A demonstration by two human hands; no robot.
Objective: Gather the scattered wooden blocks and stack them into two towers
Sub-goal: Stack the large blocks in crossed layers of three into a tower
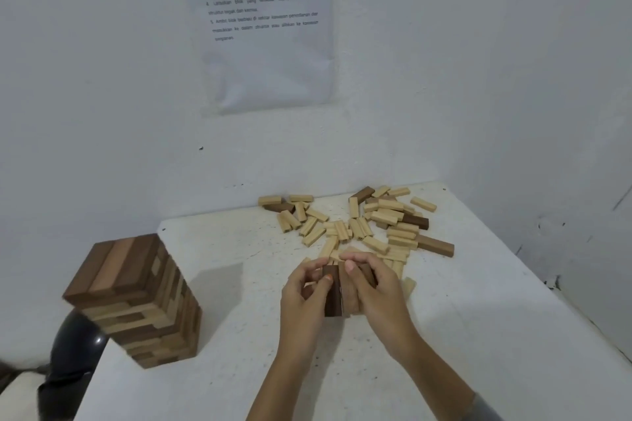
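Head view; one finished tower (136, 297) of mixed dark and pale blocks stands upright at the near left edge of the white desk (461, 335); loose blocks (369, 222), mostly pale with a few dark ones, lie scattered in a heap at the far side of the desk, near the wall (478, 79).

Left hand (302, 297) and right hand (374, 287) meet mid-desk, just in front of the heap; between them a small group of brown blocks (337, 301), side by side and touching; both hands' fingers curl over the group and grip it from opposite sides; the count is probably three, the right-most being largely hidden under the right hand.

Tower and held group stand well apart.

Sheet of paper (266, 27) with printed lines on the wall, text too blurred to read; dark round thing (75, 345) at the lower left, beside the desk.
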